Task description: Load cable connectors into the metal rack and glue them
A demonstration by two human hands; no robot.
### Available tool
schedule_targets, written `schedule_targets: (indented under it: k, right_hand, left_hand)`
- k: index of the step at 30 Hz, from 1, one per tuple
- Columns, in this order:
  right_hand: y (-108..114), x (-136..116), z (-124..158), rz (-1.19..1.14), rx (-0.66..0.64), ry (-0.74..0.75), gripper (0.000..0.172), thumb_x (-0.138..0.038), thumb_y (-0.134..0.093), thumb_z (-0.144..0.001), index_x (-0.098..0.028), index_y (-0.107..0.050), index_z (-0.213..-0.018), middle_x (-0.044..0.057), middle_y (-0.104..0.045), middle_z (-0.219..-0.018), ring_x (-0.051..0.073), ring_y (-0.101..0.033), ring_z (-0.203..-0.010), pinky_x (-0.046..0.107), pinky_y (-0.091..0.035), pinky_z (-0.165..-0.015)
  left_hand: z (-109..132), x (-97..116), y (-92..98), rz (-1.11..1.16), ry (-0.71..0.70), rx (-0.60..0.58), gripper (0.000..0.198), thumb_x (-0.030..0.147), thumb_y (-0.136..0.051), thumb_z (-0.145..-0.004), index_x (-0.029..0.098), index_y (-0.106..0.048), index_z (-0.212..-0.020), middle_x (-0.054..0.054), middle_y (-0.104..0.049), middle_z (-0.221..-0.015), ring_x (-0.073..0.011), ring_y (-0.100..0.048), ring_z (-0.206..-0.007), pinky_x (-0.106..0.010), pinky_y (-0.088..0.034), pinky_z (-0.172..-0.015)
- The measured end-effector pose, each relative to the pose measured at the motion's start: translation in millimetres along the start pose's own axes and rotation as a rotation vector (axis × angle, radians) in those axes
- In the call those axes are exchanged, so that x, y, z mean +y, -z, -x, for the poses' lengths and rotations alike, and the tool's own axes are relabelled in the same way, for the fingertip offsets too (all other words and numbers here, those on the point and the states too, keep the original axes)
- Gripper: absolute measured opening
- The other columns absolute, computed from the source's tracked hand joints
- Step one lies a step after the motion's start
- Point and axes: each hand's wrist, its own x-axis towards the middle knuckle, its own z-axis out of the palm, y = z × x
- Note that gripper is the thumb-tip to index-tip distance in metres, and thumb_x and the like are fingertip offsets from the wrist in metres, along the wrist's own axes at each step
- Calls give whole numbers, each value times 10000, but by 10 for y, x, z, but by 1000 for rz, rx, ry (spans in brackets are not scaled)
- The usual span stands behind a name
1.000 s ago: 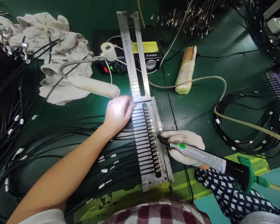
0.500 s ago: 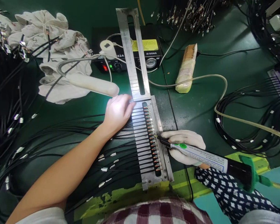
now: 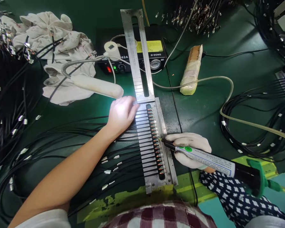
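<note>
My right hand (image 3: pixel 192 144), in a white glove, is closed around a dispensing syringe (image 3: pixel 206 161) with a black barrel, a white label and a green cap. Its thin tip touches or hovers just over the row of small metal connectors (image 3: pixel 158 148) in the slotted metal jig (image 3: pixel 144 142); which of the two I cannot tell. Black cables (image 3: pixel 123 146) run leftward from the connectors. My bare left hand (image 3: pixel 122 113) is closed at the jig's upper left edge, thumb against the metal, other fingertips partly hidden. Bright light falls on it from a white lamp (image 3: pixel 97 85).
Behind the jig stands a black dispenser box (image 3: pixel 123 60) with a gauge. A tape-wrapped block (image 3: pixel 191 71) lies right of it, crumpled gloves (image 3: pixel 71 63) to the left. Coiled cables (image 3: pixel 239 133) and a clear hose (image 3: pixel 258 126) spread over the right side; cable bundles (image 3: pixel 9 82) crowd the left.
The whole view has shifted slightly. Both hands and the syringe keep practically the same place on the jig.
</note>
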Motion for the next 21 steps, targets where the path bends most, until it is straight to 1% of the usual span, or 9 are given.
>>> schedule_targets:
  k: [3,11,15,21]
  right_hand:
    - [-4,15,7,8,9,8,243,-153,-727,-772,-167,-682,-1010,124,-755,-991,245,-747,-882,325,-649,-726]
    - [9,33,13,39,-5,-8,217,-153,-726,-783,-154,-677,-995,131,-753,-1007,239,-744,-898,322,-642,-766]
    - [5,38,15,40,-4,-21,232,-170,-742,-780,-157,-679,-1003,122,-749,-1033,239,-741,-915,333,-640,-797]
    - [19,-73,6,38,35,4,207,-164,-713,-795,-164,-673,-998,125,-755,-992,242,-745,-893,333,-648,-765]
  left_hand:
    - [-1,2,0,-6,3,-1,198,364,-482,-948,201,-594,-967,-47,-648,-815,-236,-587,-823,-359,-379,-718]
    - [5,-11,-9,2,-4,4,217,371,-470,-953,200,-600,-975,-43,-638,-795,-232,-584,-823,-354,-382,-722]
    - [4,-19,-14,-5,-15,0,225,368,-472,-955,190,-607,-980,-42,-641,-804,-227,-583,-814,-350,-379,-713]
    - [4,-16,-17,-15,-15,7,218,365,-484,-954,189,-611,-984,-44,-641,-815,-230,-583,-827,-355,-382,-722]
